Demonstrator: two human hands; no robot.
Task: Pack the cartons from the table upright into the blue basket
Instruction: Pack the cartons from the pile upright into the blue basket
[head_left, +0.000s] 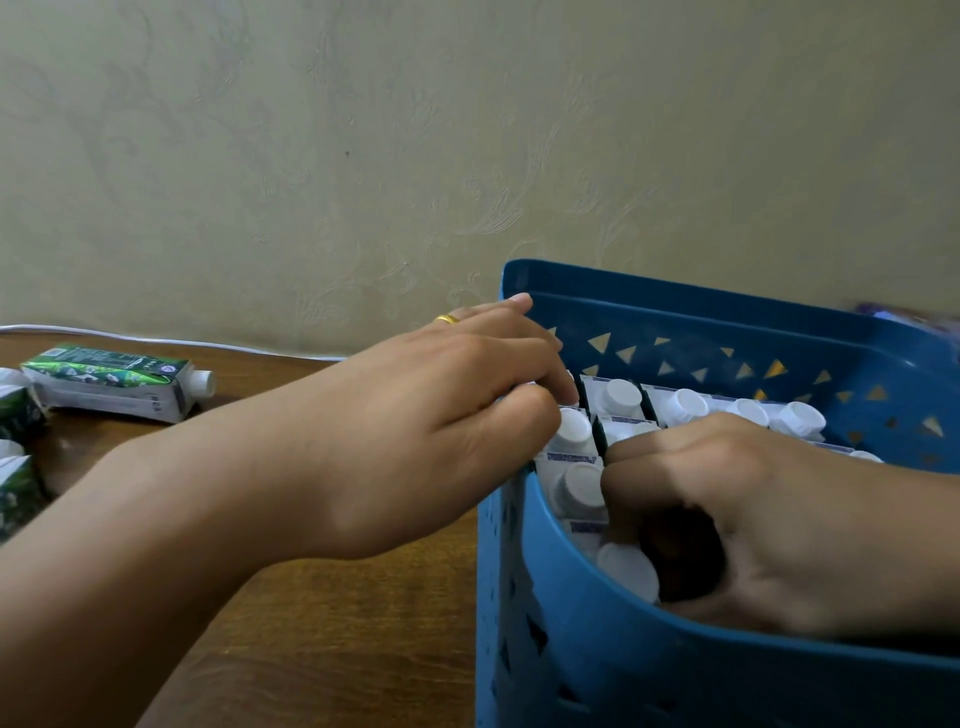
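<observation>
The blue basket stands at the right on the wooden table and holds several upright cartons with white caps. My left hand reaches over the basket's left rim, its fingers curled down on the top of a carton at that edge. My right hand is inside the basket among the cartons, fingers curled around a carton's white cap. A green and white carton lies on its side on the table at the far left.
More green cartons show partly at the left edge of the frame. A white cable runs along the table's back edge by the patterned wall. Brown tabletop lies between the cartons and the basket.
</observation>
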